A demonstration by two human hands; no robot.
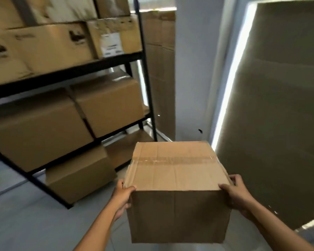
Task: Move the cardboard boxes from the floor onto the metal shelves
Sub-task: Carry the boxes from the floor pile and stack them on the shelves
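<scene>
Storage room with a grey floor, and black metal shelves up at 10 o'clock, already packed with cardboard boxes. Left hand is clamped on the near left corner of a taped cardboard box, held up off the floor around 6 o'clock. Right hand grips the opposite corner. Big flat cardboard sheet leans at 3 o'clock.

We have a single wide-angle view from head height, facing forward and tilted down. It sits close over a cardboard box held at chest level, with both forearms entering from the bottom edge. The metal shelves run along the left, leaning from lens distortion; a white pillar stands ahead.
</scene>
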